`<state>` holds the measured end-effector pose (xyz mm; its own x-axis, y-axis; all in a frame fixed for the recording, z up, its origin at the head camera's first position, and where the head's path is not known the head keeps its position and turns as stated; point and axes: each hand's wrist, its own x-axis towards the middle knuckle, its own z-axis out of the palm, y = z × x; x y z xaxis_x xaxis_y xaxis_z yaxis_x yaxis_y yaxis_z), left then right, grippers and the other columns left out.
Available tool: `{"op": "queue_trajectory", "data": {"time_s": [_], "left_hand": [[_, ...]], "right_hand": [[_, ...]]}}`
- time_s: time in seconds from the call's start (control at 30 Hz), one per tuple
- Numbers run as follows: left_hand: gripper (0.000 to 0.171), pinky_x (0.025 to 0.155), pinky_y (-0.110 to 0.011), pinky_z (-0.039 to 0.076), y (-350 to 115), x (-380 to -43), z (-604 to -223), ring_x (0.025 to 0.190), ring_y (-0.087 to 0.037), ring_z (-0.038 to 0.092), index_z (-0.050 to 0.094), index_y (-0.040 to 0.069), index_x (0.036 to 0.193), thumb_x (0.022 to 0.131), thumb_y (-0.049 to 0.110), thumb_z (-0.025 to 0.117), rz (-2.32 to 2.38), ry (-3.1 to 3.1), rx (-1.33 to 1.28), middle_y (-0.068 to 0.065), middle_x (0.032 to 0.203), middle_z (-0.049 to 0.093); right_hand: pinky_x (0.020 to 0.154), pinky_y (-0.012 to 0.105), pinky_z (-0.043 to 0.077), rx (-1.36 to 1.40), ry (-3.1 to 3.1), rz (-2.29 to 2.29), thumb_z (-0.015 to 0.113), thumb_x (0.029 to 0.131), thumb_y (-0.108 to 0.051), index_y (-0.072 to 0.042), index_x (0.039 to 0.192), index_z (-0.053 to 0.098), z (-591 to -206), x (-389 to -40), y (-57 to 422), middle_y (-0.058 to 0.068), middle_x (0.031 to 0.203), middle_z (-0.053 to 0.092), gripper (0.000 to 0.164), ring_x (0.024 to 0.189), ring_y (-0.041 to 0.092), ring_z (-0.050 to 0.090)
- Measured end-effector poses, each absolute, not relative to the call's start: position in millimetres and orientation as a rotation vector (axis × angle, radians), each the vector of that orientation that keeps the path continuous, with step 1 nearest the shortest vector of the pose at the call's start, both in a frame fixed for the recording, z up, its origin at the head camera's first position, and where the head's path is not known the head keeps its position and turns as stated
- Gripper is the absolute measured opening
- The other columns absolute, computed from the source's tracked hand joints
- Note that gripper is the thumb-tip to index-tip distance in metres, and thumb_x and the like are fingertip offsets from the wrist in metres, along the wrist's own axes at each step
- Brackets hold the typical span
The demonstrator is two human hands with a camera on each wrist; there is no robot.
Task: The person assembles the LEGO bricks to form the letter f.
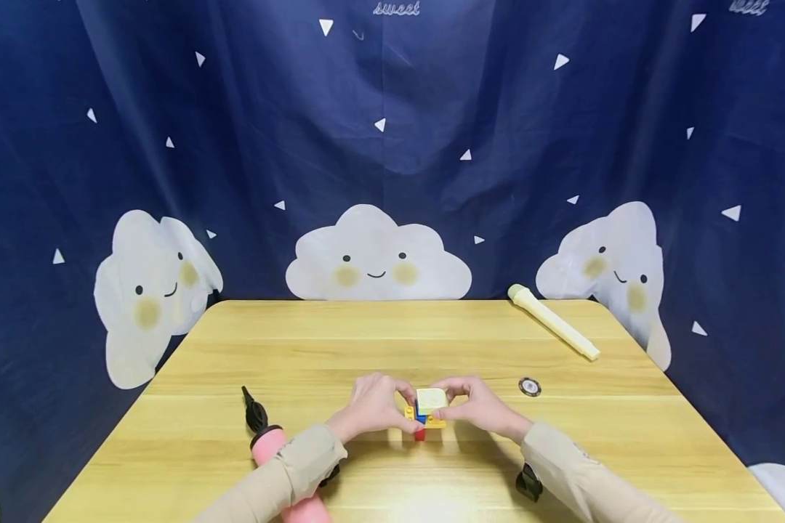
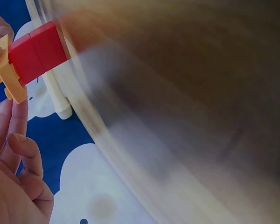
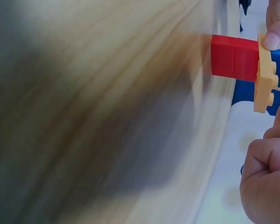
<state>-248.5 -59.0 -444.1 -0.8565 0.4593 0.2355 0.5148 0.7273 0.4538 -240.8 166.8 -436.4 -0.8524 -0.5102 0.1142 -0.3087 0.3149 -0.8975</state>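
Note:
In the head view, a small toy brick stack stands near the middle of the table. It has a cream brick [image 1: 431, 400] on top, a blue brick [image 1: 421, 409] under that, a yellow-orange studded plate [image 1: 435, 423] and red bricks [image 1: 419, 435] at the bottom. My left hand [image 1: 374, 405] pinches the stack from the left. From the right, my right hand [image 1: 476, 405] grips the cream brick at the top, thumb in front. Both wrist views show two stacked red bricks [image 2: 38, 52] beneath the orange plate [image 3: 265, 77]; the upper part is partly cut off there.
A pink hand pump [image 1: 270, 443] with a black nozzle lies by my left forearm. Back right on the wooden table [image 1: 366, 334] lies a cream microphone-shaped stick [image 1: 552, 321], with a round dark-rimmed chip [image 1: 530, 386] nearer. A dark blue cloud-print curtain [image 1: 392, 167] hangs behind.

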Motion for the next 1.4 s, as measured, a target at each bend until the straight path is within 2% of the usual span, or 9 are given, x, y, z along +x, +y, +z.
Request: {"op": "queue_trajectory", "data": {"time_s": [0.3,0.47,0.93,1.13,1.33,1.4], "left_hand": [[0.03,0.052,-0.026,0.029,-59.4,-249.8,-443.6,0.051,-0.003,0.029,0.067,0.034,0.071,0.056,0.055,0.082,-0.782,-2.789,-0.811,0.017,0.052,0.05],[0.031,0.051,-0.025,0.028,-59.5,-250.0,-443.4,0.051,-0.003,0.029,0.067,0.034,0.072,0.056,0.056,0.082,-0.781,-2.797,-0.798,0.018,0.051,0.045],[0.031,0.057,-0.028,0.029,-57.8,-249.8,-442.7,0.053,-0.004,0.032,0.068,0.034,0.073,0.055,0.054,0.083,-0.813,-2.799,-0.777,0.014,0.057,0.056],[0.03,0.057,-0.028,0.029,-57.0,-250.0,-441.8,0.054,-0.003,0.035,0.067,0.035,0.073,0.055,0.053,0.083,-0.793,-2.796,-0.788,0.018,0.07,0.065],[0.031,0.049,-0.023,0.027,-60.2,-247.6,-436.9,0.051,-0.001,0.029,0.069,0.033,0.076,0.056,0.052,0.082,-0.599,-2.774,-0.885,0.018,0.063,0.061],[0.031,0.046,-0.021,0.025,-62.6,-246.7,-437.2,0.05,0.001,0.028,0.069,0.033,0.077,0.056,0.052,0.082,-0.552,-2.758,-0.906,0.021,0.068,0.065]], "right_hand": [[0.067,0.022,0.041,-0.779,2.386,-1.571,0.077,0.077,-0.014,-0.004,0.112,0.068,-439.1,-241.7,164.3,0.001,0.081,0.062,0.038,0.078,0.009,0.053],[0.067,0.022,0.041,-0.784,2.375,-1.594,0.077,0.077,-0.012,-0.003,0.112,0.068,-440.6,-241.9,164.2,0.001,0.08,0.06,0.038,0.077,0.009,0.053],[0.065,0.022,0.041,-0.833,2.424,-1.573,0.078,0.077,-0.013,-0.002,0.108,0.069,-444.8,-243.3,165.7,-0.005,0.077,0.059,0.035,0.074,0.006,0.052],[0.067,0.023,0.04,-0.832,2.439,-1.572,0.077,0.076,-0.014,-0.003,0.108,0.069,-443.1,-241.3,165.3,-0.003,0.077,0.059,0.034,0.075,0.007,0.051],[0.064,0.022,0.04,-0.824,2.422,-1.593,0.078,0.076,-0.013,-0.003,0.104,0.07,-442.8,-237.4,163.0,-0.002,0.075,0.058,0.03,0.073,0.007,0.05],[0.062,0.021,0.04,-0.827,2.42,-1.596,0.078,0.076,-0.012,-0.003,0.103,0.07,-444.2,-236.6,162.3,-0.001,0.074,0.057,0.029,0.072,0.007,0.05]]}}
